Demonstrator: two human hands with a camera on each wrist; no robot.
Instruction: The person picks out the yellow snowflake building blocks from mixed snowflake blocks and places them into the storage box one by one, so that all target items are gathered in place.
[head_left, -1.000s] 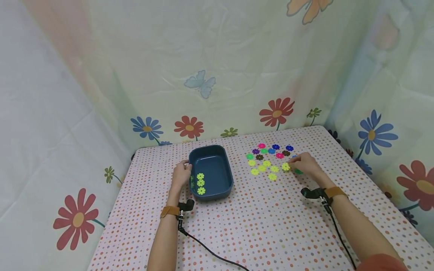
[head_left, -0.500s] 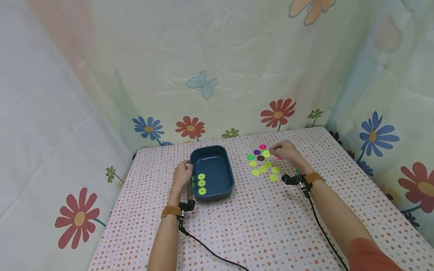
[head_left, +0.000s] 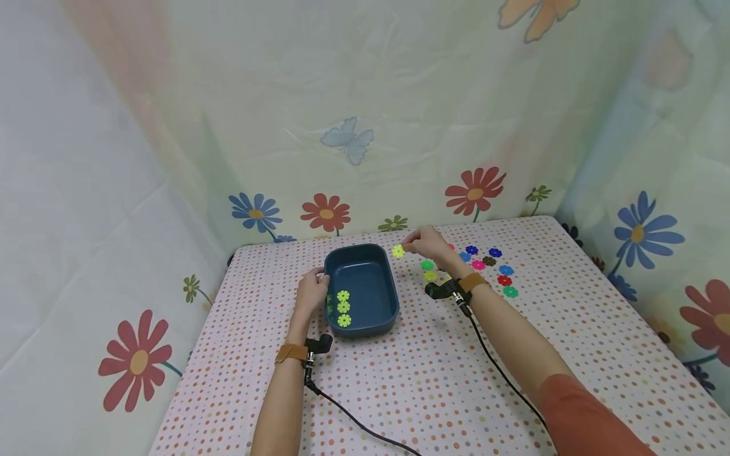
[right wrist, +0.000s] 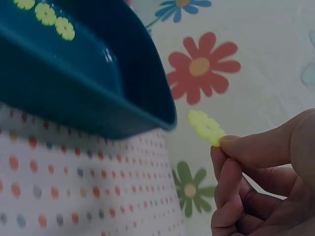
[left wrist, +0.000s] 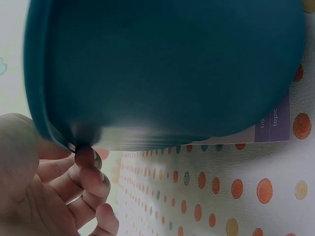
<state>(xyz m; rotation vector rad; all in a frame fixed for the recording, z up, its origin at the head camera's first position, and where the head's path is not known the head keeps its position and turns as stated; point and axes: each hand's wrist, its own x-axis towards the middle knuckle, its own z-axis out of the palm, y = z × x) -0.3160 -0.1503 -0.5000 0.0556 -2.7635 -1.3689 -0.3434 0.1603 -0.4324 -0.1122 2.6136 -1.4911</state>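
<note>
A dark blue rectangular bin (head_left: 365, 303) stands on the table, with 3 yellow flower-shaped discs (head_left: 343, 307) in a row on its floor. My left hand (head_left: 312, 291) grips the bin's left rim; in the left wrist view the fingertips (left wrist: 87, 158) curl against the outer wall. Between thumb and index finger my right hand (head_left: 429, 244) pinches another yellow flower-shaped disc (right wrist: 205, 128) by its edge. That disc is held in the air just beyond the bin's right rim, outside the bin. Part of the disc pile lies hidden under the right forearm.
Loose flower-shaped discs lie to the right: green (head_left: 510, 292), red (head_left: 504, 280), brown (head_left: 489, 261), blue (head_left: 495, 252) and more. A printed paper (left wrist: 273, 120) shows below the bin. Cables (head_left: 365, 425) run from both wrist cameras across the dotted table (head_left: 399, 380). Flowered curtains enclose the back and sides.
Carrying the yellow disc, my right hand has moved left from the pile's right side, over the other discs, to near the bin. The left hand keeps its hold on the rim.
</note>
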